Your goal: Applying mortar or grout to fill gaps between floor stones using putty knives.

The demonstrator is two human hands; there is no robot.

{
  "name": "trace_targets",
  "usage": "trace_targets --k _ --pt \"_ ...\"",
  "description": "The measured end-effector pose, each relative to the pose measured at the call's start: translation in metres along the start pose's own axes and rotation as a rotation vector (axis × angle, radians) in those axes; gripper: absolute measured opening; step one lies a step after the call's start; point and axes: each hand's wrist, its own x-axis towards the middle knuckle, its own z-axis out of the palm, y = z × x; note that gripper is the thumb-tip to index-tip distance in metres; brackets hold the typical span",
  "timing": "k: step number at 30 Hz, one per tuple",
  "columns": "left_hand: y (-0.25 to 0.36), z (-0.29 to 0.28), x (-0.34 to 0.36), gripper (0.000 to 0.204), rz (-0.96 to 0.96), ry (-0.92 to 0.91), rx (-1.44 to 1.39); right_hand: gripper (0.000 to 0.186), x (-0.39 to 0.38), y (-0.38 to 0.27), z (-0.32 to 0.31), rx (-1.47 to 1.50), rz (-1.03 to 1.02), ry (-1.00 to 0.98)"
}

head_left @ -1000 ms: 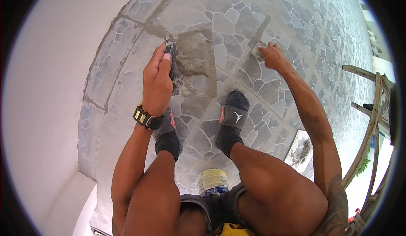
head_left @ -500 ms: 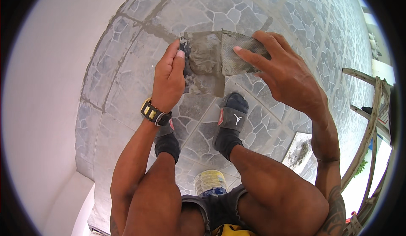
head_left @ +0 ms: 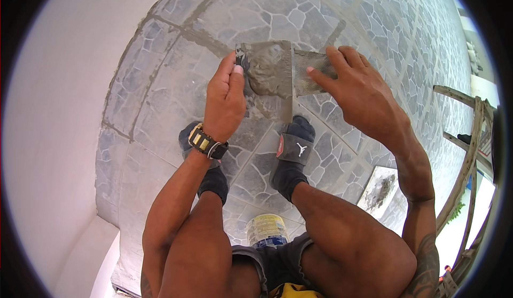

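Note:
My left hand grips the left edge of a flat, mortar-smeared plate, thumb on top. A mound of wet grey mortar lies on the plate. At the plate's right side, my right hand pinches a thin rectangular spreader with a mesh-like surface. Its left edge is beside the plate's right edge; whether they touch I cannot tell. Both pieces are held above the tiled floor, in front of my feet.
Grey stone-pattern tiles cover the floor, with wet mortar along some joints. A white wall rises at left. A yellow-and-blue bucket stands between my legs. A smeared light panel lies at right, near a wooden frame.
The plate and my left hand have shifted slightly right. The spreader has moved right and now looks narrower, tilted away from the plate; the mortar mound is more spread out.

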Motion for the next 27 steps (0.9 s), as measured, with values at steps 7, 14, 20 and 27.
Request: trace_targets --k 7,14,20,27 --pt "0.001 -0.035 0.003 0.037 -0.081 0.056 -0.023 0.051 0.004 0.075 0.073 0.373 0.262 -0.279" --pt "-0.007 -0.053 -0.015 0.038 -0.152 0.072 -0.075 0.055 -0.001 0.108 0.166 0.512 0.411 -0.230" --pt "-0.023 -0.070 -0.029 0.041 -0.204 0.135 -0.146 0.058 0.024 0.079 0.212 0.302 0.400 -0.172" --pt "-0.021 -0.077 -0.038 0.042 -0.236 0.161 -0.147 0.058 0.035 0.073 0.220 0.085 0.371 -0.281"
